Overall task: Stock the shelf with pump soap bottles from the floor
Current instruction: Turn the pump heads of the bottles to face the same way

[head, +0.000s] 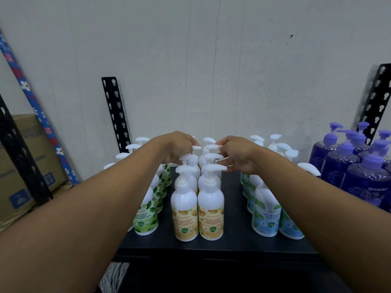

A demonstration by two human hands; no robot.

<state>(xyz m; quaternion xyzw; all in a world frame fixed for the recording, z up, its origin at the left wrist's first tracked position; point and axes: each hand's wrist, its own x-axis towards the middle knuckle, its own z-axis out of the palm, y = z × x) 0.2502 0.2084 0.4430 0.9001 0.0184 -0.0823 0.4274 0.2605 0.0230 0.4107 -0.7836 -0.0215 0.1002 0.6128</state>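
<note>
Two rows of Ultra Moisture hand wash bottles (210, 210) stand centre frame on the shelf (232, 243). Left hand (179, 149) and right hand (238, 156) curl fingers round rear pump heads (196, 147), seemingly seating them. Next: release, fetch more.

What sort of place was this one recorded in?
Probably a shop stockroom: a black shelf with slotted metal uprights holds sorted rows of pump soap bottles, cardboard boxes are stacked at the left, and the wall behind is plain.

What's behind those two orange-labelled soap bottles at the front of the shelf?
More white pump bottles line up behind them in two rows toward the wall. The left hand and right hand reach over their pumps. Their labels are hidden by the front bottles.
</note>
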